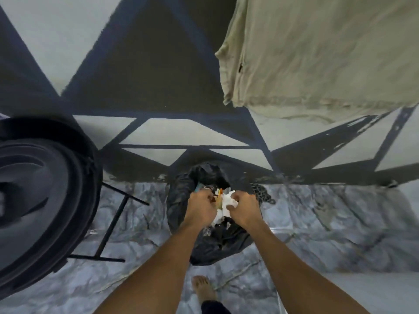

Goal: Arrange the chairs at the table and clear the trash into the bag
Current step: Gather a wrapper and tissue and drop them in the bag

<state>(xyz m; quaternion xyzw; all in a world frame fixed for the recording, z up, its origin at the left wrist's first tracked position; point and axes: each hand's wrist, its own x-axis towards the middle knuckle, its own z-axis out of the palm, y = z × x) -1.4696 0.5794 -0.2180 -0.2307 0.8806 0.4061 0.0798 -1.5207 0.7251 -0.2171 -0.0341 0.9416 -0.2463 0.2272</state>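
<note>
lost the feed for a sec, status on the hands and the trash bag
Left hand and right hand both closed on white crumpled trash, over the open black trash bag on the floor. Round dark chair beside the bag, apart. Nothing blocking.

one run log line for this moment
step: bagging trash | left hand: gripping white trash | right hand: gripping same wad | black bag: open on floor below | chair: at left

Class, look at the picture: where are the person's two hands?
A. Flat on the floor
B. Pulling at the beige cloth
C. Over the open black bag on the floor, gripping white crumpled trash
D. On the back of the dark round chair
C: the left hand and right hand clutch white crumpled trash over the open black bag.
</note>
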